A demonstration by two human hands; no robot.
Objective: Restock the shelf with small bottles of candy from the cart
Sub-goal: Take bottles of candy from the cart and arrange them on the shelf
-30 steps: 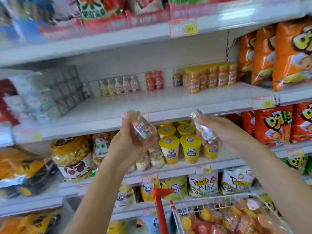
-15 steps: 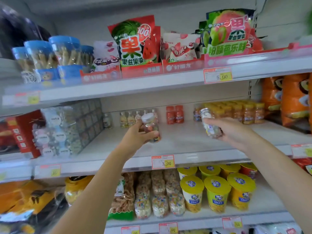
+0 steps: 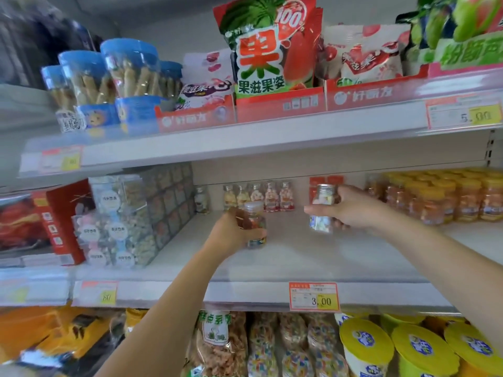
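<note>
Clear plastic with a pale cap: that's the small candy bottle (image 3: 255,227) in the left hand (image 3: 231,236), grip wrapped round its side, low over the white shelf (image 3: 285,257), up and left of the 3.00 price tag (image 3: 314,296). Can't tell if it's touching down. The right hand (image 3: 356,209) has its grip closed on a second bottle (image 3: 322,208), upright, straight above that tag. Further back above the tag, a row of matching bottles (image 3: 258,198) lines the back wall.
</note>
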